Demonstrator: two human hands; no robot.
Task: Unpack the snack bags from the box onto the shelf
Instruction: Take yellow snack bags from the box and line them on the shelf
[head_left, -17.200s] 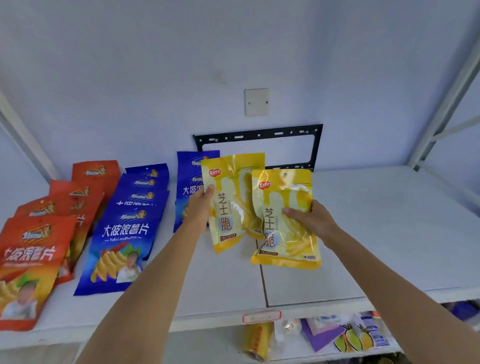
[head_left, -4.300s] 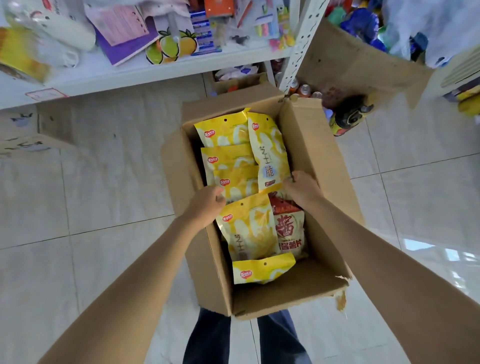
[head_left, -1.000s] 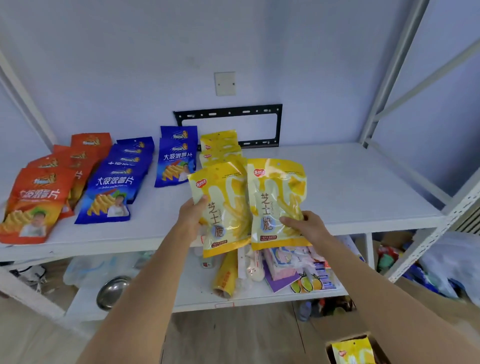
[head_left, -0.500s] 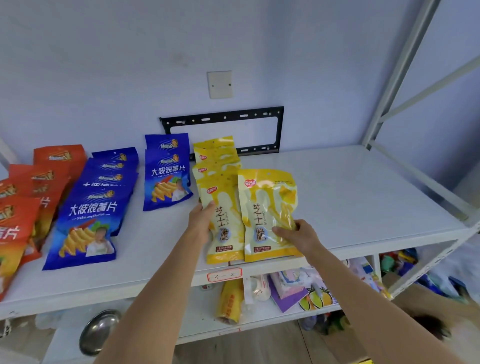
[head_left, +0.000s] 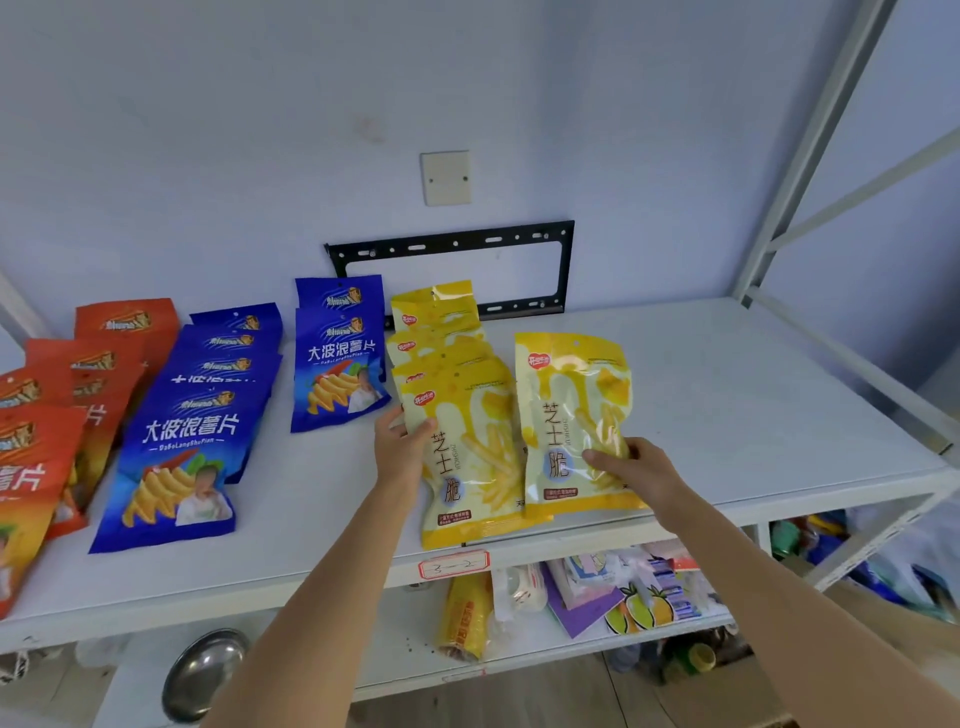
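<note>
Left hand: the left hand (head_left: 402, 449) grips the upper left edge of a glossy yellow plastic snack bag with fry-shaped artwork (head_left: 470, 460), thumb on its printed face, fingers closed around the edge.
Left-held bag: lies at the front of the white flat shelf board (head_left: 727, 405), its lower edge at the shelf lip; it overlaps the front of a row of yellow snack bags (head_left: 436, 332) that runs back toward the wall.
Right hand: the right hand (head_left: 636, 467) is clamped on the lower right part of a second yellow plastic snack bag of the same print (head_left: 569, 415), thumb lying across its face.
Right-held bag: just beside the first on its right, edges overlapping slightly; whether it rests flat on the board or is lifted a little cannot be told.
Blue stock: two rows of shingled blue foil crisp bags (head_left: 197, 421) to the left of the yellow row.
Orange stock: overlapping orange foil crisp bags (head_left: 57, 410) at the far left.
Wall fittings: a black slotted metal bracket (head_left: 452, 244) behind the yellow row; a blank white wall plate (head_left: 447, 177) above it.
Shelf edge: a red-bordered paper label (head_left: 453, 565) below the left-held bag.
Lower shelf: a steel bowl (head_left: 205, 673) and mixed packets (head_left: 613, 592).
</note>
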